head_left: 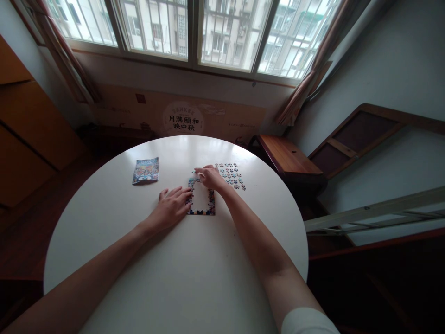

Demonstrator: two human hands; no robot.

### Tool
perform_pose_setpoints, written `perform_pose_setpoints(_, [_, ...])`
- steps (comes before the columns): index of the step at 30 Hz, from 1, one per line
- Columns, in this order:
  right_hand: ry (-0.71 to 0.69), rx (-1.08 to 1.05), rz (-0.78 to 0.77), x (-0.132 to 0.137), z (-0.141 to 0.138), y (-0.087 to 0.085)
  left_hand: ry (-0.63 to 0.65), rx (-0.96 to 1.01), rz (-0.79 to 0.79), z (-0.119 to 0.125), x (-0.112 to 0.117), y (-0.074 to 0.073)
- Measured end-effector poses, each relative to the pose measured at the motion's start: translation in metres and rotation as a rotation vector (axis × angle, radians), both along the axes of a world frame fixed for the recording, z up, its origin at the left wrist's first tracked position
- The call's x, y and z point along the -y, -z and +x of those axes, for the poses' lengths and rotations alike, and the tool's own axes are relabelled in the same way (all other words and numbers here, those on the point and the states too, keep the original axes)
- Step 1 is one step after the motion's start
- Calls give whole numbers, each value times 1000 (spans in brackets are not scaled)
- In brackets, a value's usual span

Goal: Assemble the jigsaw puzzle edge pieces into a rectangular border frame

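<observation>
A small jigsaw frame (201, 211), only its border pieced together, lies in the middle of the round white table (174, 269). My left hand (172, 206) lies flat with fingers stretched out, its fingertips touching the frame's left edge. My right hand (208, 176) rests at the frame's top edge with fingers curled down in a pinch; whether a piece is under them is hidden. Several loose puzzle pieces (231, 175) are spread just to the right of that hand.
A colourful picture card (146, 170) lies on the table to the left. A wooden side table (287, 157) stands past the table's right rim, a wooden cabinet (31, 134) at the left. Windows and a printed cardboard sheet (184, 118) run along the far wall.
</observation>
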State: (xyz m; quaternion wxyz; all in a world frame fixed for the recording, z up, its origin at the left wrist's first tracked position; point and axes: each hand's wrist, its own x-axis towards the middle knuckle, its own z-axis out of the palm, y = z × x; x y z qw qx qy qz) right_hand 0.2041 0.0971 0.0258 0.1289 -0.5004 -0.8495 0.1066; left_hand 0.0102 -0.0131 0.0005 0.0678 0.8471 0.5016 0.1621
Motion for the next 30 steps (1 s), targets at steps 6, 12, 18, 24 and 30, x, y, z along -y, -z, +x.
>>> perform_pose_setpoints(6, [65,-37,36,-1,10,-4,8,15,-7,0,1,-1])
perform_pose_setpoints(12, [70,25,64,2,9,-3,0,10,-11,1,1,-2])
perform_pose_setpoints(18, [145,10,63,0,13,-3,2,7,-18,1,1,-2])
perform_pose_setpoints(24, [247,16,-37,-3,11,-1,0,13,-8,2,1,-3])
perform_pose_setpoints(30, [315,4,-112,-5,10,-4,4,13,-11,2,2,-3])
